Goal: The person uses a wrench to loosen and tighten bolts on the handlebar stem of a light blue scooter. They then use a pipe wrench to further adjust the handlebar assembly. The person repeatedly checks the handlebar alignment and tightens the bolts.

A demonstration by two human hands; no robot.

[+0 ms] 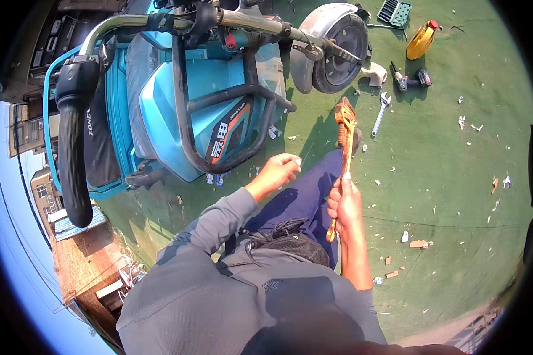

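My right hand (pixel 346 204) is wrapped round the handle of an orange, worn pipe wrench (pixel 345 127). Its jaw end points away from me, over my shoe. My left hand (pixel 276 173) is held in front of my waist, fingers curled and pinched together. A small pale spot shows at its fingertips, too small to name. To the left and ahead stands a turquoise three-wheeled vehicle (pixel 160 94) with a black tubular guard (pixel 266 127) at its front. Neither hand touches it.
The vehicle's handlebar (pixel 121 22) with its black grip (pixel 74 148) reaches across the upper left. Beyond the wrench are the front wheel (pixel 339 53), an adjustable wrench (pixel 381 113), a cordless power tool (pixel 410 80), a yellow bottle (pixel 421 42) and a green toolbox tray (pixel 394 13). Scraps litter the green floor (pixel 444 171).
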